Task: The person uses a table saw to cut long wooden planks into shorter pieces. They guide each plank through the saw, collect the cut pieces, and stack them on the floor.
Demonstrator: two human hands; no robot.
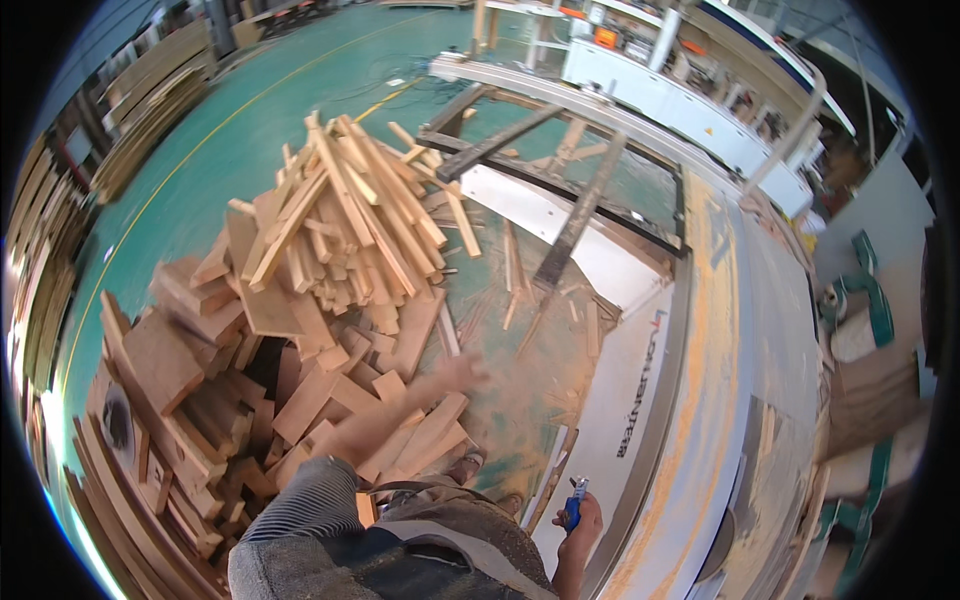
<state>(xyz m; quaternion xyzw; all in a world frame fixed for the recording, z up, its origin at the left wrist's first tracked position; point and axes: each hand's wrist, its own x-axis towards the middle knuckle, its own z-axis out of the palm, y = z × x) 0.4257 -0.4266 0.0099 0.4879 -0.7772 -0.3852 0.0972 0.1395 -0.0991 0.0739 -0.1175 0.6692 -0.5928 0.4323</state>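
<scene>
My right hand (pixel 584 522) is closed around a small blue tape measure (pixel 573 511), close to my body and beside the white side panel of the saw table (pixel 630 400). A short silvery end shows at the top of the tape measure. Stretched out to the front, my left hand (pixel 463 373) is smeared by motion, so its fingers cannot be made out. It is over the right edge of a big heap of wood offcuts (pixel 330 390). Paler thin wood strips (pixel 350 210) lie in a pile on the far part of that heap.
A dark metal frame with crossbars (pixel 580 215) juts out left from the saw table. Sawdust (pixel 705 370) runs along the table's top. Thin scraps (pixel 515 270) litter the green floor (pixel 200 180). Stacked boards (pixel 155 110) stand far left; a white cabinet (pixel 690 115) is far right.
</scene>
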